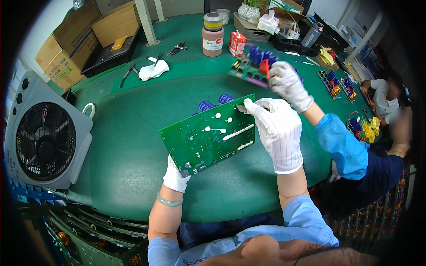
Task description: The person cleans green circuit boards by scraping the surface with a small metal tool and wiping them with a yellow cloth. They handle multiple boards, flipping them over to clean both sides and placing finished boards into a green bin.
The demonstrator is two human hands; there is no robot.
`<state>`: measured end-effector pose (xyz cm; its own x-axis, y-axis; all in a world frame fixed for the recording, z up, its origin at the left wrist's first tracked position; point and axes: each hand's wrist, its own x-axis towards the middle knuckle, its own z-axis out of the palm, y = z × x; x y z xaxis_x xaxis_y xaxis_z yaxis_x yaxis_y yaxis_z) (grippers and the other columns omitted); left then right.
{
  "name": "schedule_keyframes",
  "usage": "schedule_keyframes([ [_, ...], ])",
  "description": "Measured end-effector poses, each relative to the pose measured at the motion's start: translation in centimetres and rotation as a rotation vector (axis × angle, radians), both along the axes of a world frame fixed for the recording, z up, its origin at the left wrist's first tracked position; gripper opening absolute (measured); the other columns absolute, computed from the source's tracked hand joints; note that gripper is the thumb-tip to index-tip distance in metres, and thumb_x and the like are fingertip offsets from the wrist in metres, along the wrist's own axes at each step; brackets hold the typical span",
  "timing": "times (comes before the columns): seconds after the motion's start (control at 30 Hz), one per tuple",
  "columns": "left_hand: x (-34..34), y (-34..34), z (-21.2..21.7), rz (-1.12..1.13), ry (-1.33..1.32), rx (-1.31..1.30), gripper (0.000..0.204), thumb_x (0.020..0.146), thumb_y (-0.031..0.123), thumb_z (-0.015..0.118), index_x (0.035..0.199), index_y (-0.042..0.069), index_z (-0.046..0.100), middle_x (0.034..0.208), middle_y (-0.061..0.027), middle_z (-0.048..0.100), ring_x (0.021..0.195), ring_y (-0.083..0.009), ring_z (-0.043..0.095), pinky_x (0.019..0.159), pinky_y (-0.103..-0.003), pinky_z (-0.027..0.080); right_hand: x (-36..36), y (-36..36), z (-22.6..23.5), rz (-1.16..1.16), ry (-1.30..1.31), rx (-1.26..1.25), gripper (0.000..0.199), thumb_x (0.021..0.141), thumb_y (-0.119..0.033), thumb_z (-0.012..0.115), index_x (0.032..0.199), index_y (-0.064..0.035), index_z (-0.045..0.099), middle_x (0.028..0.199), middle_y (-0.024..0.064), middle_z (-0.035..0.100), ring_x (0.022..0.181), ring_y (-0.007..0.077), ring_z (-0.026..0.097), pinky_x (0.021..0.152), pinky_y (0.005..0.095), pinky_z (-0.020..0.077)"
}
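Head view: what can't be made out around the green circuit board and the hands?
Head view, left hand: most of its fingers are hidden behind the green circuit board.
Head view, board's far side: turned away; only parts of blue cylinders show past its top edge.
Head view, small grey piece by the right hand: too small to identify.
Head view, co-worker's board: details blurred.

White lettering (309, 39) on dark bottle (313, 33); dark print (58, 67) on cardboard box (64, 57); white label (213, 45) on pink jar (212, 35).
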<state>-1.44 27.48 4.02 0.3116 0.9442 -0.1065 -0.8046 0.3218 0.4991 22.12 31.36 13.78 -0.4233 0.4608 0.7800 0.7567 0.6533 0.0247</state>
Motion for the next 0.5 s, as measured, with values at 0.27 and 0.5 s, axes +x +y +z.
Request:
schedule_keyframes([
  [0.27,0.1,0.1,0.2,-0.052,-0.070,0.050,0.052,0.106,0.038,0.034,0.146,0.006,0.042,0.143,-0.0188,0.051,0.124,-0.0353,0.058,0.100,-0.054,0.052,-0.1,-0.4,0.9,0.049,0.026,-0.031,0.042,0.066,0.008,0.075,0.104,-0.0094,0.074,0.087,0.0088,0.070,0.082,0.0244,0.069,0.074,0.0327,0.0562],
  [0.5,0.0,0.0,-0.3,-0.013,-0.039,0.006,0.050,0.107,0.036,0.033,0.147,0.006,0.041,0.143,-0.0192,0.050,0.124,-0.0358,0.057,0.099,-0.054,0.053,0.5,-0.2,0.4,0.034,0.043,-0.035,0.042,0.071,0.001,0.072,0.113,-0.0076,0.072,0.091,0.0087,0.068,0.087,0.0262,0.067,0.077,0.0357,0.0548],
])
